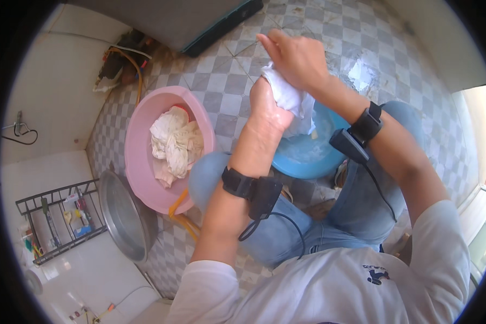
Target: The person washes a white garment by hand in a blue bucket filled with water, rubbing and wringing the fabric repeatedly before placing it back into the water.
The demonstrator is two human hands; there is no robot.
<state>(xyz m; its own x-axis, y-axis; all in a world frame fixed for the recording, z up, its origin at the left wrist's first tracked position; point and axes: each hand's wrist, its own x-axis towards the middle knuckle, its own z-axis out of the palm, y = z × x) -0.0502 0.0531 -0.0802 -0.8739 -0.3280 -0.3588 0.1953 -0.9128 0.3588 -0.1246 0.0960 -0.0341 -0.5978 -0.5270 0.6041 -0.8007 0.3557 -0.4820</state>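
Observation:
A wet white cloth [286,95] is bunched between my two hands above the blue basin [294,166]. My left hand [268,103] is closed round the cloth from the left, its fingers mostly hidden behind it. On the cloth's upper right side, my right hand [298,58] presses with curled fingers, its thumb side pointing to the upper left. Part of the cloth hangs down toward the basin, which holds water and stands between my knees. Both my wrists carry black strapped devices with cables.
At my left stands a pink tub [135,135] holding several crumpled pale cloths [175,141]. Beside it a metal basin [125,216] leans near a black wall rack [59,224]. An orange hose [182,216] runs by the tub. Water shines on the checkered floor [362,73].

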